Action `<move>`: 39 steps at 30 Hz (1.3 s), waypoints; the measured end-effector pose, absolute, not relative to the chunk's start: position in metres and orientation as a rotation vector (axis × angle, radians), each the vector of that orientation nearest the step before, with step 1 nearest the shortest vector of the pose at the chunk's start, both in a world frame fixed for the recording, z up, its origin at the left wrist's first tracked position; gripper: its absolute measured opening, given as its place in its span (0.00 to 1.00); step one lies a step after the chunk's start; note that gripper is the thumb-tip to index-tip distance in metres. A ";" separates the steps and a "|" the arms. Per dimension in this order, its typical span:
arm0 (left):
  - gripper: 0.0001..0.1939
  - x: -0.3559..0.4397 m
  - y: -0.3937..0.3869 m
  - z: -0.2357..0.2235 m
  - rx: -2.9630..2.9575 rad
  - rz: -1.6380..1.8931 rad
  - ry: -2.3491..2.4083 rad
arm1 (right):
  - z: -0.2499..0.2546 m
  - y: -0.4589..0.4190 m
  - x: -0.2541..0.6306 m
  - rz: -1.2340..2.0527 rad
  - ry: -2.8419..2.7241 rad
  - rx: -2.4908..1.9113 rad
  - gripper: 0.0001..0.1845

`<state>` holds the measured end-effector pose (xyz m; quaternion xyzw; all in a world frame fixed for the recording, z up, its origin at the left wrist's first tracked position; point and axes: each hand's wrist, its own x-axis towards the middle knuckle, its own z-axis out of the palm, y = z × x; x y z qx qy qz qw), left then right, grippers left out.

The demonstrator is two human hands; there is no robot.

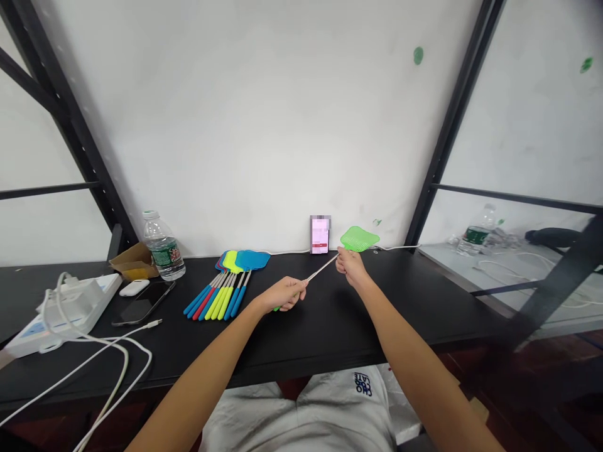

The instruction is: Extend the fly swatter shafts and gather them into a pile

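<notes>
A green fly swatter with a thin metal rod is held between my two hands above the black table. My left hand is closed round its green handle, and most of that handle is hidden in the fingers. Close below the perforated green head, my right hand grips the top of the rod. The rod is drawn out long and slants up to the right. Left of my hands lies a fanned row of several fly swatters with blue, red and yellow handles, their heads overlapping toward the wall.
A lit phone leans on the white wall behind my hands. At the left are a water bottle, a cardboard box, a dark phone, a white earbud case and a power strip with loose white cables.
</notes>
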<state>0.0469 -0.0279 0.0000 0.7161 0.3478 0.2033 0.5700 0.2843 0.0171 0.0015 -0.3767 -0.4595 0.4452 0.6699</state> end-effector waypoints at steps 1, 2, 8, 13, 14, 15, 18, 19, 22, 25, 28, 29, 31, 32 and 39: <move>0.27 0.049 -0.027 -0.002 1.712 0.507 0.836 | 0.001 0.018 0.285 0.986 -1.019 -0.869 0.26; 0.26 0.050 -0.026 -0.004 1.743 0.539 0.855 | 0.000 0.019 0.284 0.965 -1.004 -0.886 0.26; 0.21 0.055 -0.023 -0.014 1.826 0.645 0.902 | -0.015 0.015 0.253 1.125 -1.194 -0.961 0.24; 0.17 0.056 -0.023 -0.014 1.882 0.689 0.950 | -0.021 0.007 0.229 1.251 -1.297 -0.929 0.26; 0.17 0.056 -0.023 -0.013 1.910 0.702 0.964 | -0.020 0.007 0.229 1.239 -1.272 -0.941 0.27; 0.17 0.056 -0.023 -0.013 1.945 0.712 0.977 | -0.018 0.007 0.230 1.224 -1.248 -0.959 0.27; 0.18 0.057 -0.023 -0.010 2.073 0.726 1.003 | -0.014 0.009 0.236 1.188 -1.212 -1.011 0.26; 0.18 0.057 -0.023 -0.009 2.117 0.730 1.010 | -0.014 0.010 0.238 1.180 -1.210 -1.024 0.26; 0.18 0.057 -0.022 -0.007 2.245 0.743 1.045 | -0.014 0.013 0.242 1.165 -1.194 -1.061 0.25; 0.18 0.056 -0.021 -0.006 2.326 0.735 1.082 | -0.014 0.015 0.244 1.158 -1.159 -1.093 0.25; 0.17 0.054 -0.020 -0.006 2.377 0.731 1.092 | -0.014 0.018 0.249 1.138 -1.096 -1.122 0.23; 0.16 0.054 -0.020 -0.007 2.389 0.727 1.092 | -0.014 0.019 0.250 1.130 -1.078 -1.129 0.22; 0.16 0.053 -0.020 -0.006 2.403 0.708 1.091 | -0.013 0.020 0.253 1.114 -1.050 -1.144 0.21; 0.16 0.052 -0.020 -0.005 2.406 0.694 1.090 | -0.013 0.021 0.255 1.106 -1.037 -1.150 0.21; 0.18 0.037 -0.023 0.007 2.417 0.559 1.026 | -0.008 0.028 0.287 1.009 -0.840 -1.153 0.19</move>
